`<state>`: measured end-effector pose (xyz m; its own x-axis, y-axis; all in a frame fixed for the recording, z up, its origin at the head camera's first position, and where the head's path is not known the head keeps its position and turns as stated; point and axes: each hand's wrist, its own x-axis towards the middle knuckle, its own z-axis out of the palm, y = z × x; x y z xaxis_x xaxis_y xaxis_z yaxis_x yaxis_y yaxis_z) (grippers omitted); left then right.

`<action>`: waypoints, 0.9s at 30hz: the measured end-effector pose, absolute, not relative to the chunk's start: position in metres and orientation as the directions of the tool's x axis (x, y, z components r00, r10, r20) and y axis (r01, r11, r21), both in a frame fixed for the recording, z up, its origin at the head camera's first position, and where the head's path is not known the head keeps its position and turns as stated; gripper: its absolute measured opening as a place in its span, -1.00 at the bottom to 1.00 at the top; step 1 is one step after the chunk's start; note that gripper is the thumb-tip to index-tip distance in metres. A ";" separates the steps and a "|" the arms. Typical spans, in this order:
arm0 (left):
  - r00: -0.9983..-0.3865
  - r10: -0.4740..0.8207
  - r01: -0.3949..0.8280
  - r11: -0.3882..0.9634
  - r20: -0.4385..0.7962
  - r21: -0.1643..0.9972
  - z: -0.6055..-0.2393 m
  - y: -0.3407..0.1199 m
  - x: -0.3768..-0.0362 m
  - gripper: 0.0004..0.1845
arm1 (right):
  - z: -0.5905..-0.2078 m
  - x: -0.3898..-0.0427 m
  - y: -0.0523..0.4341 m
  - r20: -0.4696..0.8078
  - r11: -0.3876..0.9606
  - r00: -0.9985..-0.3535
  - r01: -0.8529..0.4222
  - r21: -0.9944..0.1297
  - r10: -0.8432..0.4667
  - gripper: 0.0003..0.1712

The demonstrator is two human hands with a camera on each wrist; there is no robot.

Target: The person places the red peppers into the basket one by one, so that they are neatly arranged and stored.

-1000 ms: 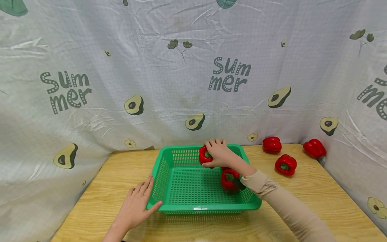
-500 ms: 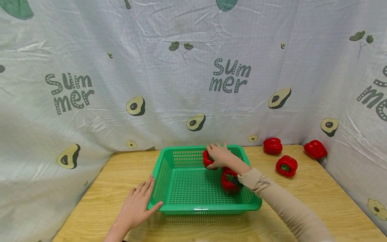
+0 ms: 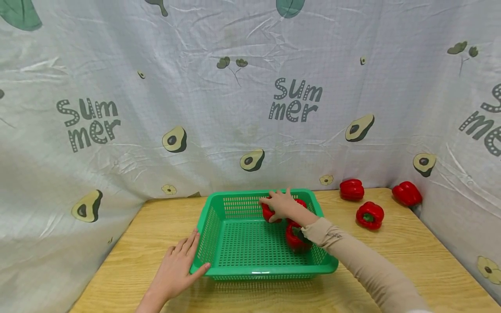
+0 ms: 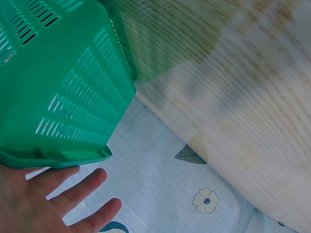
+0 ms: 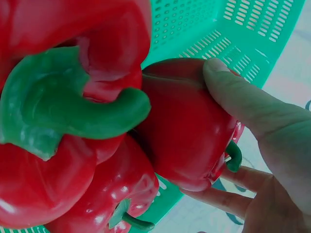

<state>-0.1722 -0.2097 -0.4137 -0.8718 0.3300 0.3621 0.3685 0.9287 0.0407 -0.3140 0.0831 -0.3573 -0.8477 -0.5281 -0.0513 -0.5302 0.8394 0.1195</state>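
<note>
In the head view, my right hand [image 3: 282,205] holds a red bell pepper [image 3: 269,214] low by the back wall of a green plastic basket [image 3: 254,271]. The right wrist view shows my thumb [image 5: 231,87] on one side of this pepper [image 5: 187,121] and fingers at its other side. Beside it in the basket are a bell pepper with a thick green stem [image 5: 73,104] and another [image 5: 116,189] with a thin stem. My left hand [image 3: 175,266] rests at the basket's left front corner, fingers straight along the rim.
To the right of the basket, three red bell peppers [image 3: 370,215] lie on the wooden table [image 3: 403,256]. A pale cloth [image 3: 211,108] printed with avocados and lettering hangs behind and at both sides of the table.
The right hand has lowered the bell pepper and shifted it slightly right inside the basket, and its fingers have spread a little. The left hand stays at the rim.
</note>
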 end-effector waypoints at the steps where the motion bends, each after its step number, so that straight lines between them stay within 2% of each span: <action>1: -0.872 0.329 0.368 0.929 0.362 0.042 -0.414 -0.210 -0.172 -0.19 | -0.358 -0.314 0.083 -0.054 0.839 -0.847 -0.531 0.120 -0.528 -0.36; 5: -0.872 0.328 0.369 0.928 0.363 0.047 -0.414 -0.210 -0.171 -0.19 | -0.360 -0.314 0.080 -0.063 0.838 -0.846 -0.533 0.118 -0.529 -0.40; 13: -0.870 0.331 0.372 0.927 0.365 0.046 -0.414 -0.210 -0.171 -0.19 | -0.365 -0.313 0.078 -0.102 0.819 -0.845 -0.534 0.210 -0.525 -0.34; 27: -0.869 0.334 0.372 0.927 0.364 0.039 -0.416 -0.210 -0.174 -0.19 | -0.369 -0.311 0.078 -0.195 0.819 -0.848 -0.529 0.225 -0.494 -0.31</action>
